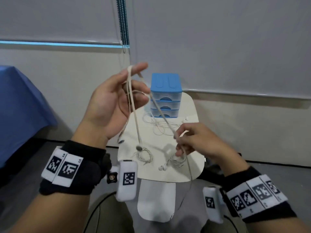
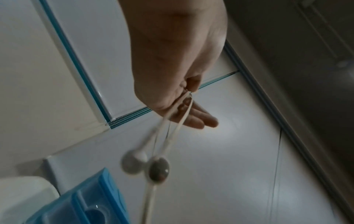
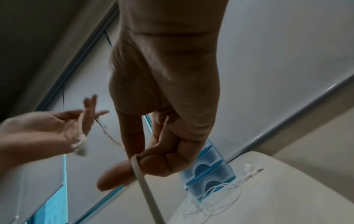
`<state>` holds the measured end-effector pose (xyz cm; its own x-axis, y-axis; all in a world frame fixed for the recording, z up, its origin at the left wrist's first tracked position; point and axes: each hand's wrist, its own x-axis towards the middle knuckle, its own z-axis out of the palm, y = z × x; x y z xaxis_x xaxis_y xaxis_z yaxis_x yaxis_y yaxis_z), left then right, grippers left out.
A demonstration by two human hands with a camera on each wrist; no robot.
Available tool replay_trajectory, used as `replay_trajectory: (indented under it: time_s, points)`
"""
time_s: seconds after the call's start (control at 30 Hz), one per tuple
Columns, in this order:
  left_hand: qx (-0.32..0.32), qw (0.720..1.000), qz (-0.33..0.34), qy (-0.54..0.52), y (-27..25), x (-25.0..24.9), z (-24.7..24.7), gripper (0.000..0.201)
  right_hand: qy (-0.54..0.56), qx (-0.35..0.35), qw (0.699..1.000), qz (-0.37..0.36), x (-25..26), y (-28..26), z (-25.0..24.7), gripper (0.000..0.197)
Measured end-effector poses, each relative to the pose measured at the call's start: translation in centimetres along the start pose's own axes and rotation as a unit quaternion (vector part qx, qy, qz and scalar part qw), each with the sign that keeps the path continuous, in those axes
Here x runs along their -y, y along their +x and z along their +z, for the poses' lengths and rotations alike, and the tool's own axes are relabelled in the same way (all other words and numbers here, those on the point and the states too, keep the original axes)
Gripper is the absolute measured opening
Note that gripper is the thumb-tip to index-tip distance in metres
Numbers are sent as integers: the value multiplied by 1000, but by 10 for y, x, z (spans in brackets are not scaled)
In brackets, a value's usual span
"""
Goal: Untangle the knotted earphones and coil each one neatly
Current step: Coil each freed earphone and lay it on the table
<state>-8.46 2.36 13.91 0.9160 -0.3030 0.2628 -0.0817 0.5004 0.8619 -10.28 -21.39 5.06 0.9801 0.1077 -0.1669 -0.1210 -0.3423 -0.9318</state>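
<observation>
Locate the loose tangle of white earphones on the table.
In the head view, the tangle lies at the table's far end, in front of the blue drawers.

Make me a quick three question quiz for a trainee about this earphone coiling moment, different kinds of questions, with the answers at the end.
1. True or false: the left hand holds the earphone cable with its fingers spread, the earbuds dangling below it.
2. Which hand pinches the cable's lower run? A) right hand B) left hand C) neither
3. Fill in: on the white table, a loose earphone tangle lies in front of the blue ______.

Key: 1 true; 2 A; 3 drawer unit. Two coiled earphones already lie on the table's near part.
</observation>
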Motion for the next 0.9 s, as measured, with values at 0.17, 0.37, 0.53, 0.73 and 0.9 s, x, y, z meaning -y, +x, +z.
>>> replay_trajectory:
  time_s: [0.17,0.37,0.53,0.73,0.9]
  points:
    - [-118,991,63,20,21,-6,-12,43,19,89,996,7,3,-20,11,8]
    - [-190,976,97,47,39,-2,-19,38,40,131,990,-30,21,-37,11,21]
    - [-200,968,98,119,51,12,-33,40,77,145,985,-59,34,-48,9,25]
    - [-66,922,67,375,46,54,-51,40,133,67,987,-60,64,-43,-5,28]
    - [114,899,-41,421,21,76,-50,32,153,11,985,-75,99,-27,-41,10]
